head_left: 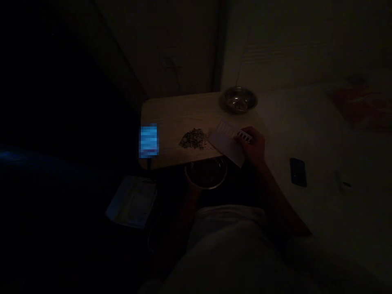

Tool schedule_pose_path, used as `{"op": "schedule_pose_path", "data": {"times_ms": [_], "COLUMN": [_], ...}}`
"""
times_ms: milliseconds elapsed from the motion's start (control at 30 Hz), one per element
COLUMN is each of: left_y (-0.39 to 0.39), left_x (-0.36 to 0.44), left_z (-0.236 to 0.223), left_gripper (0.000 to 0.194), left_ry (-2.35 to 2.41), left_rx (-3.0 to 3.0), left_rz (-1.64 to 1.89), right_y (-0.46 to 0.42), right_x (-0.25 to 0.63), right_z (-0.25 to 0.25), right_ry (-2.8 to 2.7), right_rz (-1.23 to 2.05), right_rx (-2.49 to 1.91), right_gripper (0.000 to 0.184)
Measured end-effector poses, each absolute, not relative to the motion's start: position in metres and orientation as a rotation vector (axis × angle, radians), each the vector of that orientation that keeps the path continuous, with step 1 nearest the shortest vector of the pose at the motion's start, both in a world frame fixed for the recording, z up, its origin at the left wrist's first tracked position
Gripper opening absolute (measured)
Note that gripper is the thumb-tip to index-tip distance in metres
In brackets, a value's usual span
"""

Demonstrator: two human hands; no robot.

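Note:
The scene is very dark. My right hand point(255, 148) is closed on a thin white sheet-like piece point(226, 143) with a row of slots along its upper edge. Its left corner lies close to a heap of small dark and pale bits point(194, 139), perhaps seeds or husks, on a light wooden table point(171, 112). Just below the table's front edge, my left hand point(193, 191) grips the near left rim of a round metal bowl point(206, 173). Most of the fingers on that hand are lost in shadow.
Another metal bowl point(240, 100) stands at the table's back right corner. A blurred-out glowing patch point(148, 141) is at its left end. A pale package point(134, 202) sits lower left. On the light surface to the right lie a phone point(298, 172), a small pale device point(343, 182) and a red package point(361, 105).

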State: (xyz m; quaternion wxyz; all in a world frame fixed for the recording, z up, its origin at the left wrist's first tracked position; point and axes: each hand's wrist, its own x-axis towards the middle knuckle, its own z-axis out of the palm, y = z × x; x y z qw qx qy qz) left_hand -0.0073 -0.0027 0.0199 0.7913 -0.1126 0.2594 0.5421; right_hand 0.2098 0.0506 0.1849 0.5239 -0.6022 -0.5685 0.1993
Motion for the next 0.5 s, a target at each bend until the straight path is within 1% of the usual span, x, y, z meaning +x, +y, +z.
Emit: {"op": "schedule_pose_path", "data": {"times_ms": [200, 500], "left_y": [-0.0030, -0.0047], "left_x": [-0.0072, -0.0078], "left_z": [0.0189, 0.0184], "left_gripper": [0.071, 0.070], "left_ry": [0.577, 0.569], "left_rx": [-0.221, -0.234], "left_rz": [1.205, 1.191], "right_y": [0.0477, 0.0500], "right_x": [0.2131, 0.2173], "right_z": [0.1864, 0.1777], "right_ry": [-1.420, -1.326], "right_rz": [0.538, 0.510], "right_rx": [-1.448, -1.450], "right_gripper": [0.014, 0.015]}}
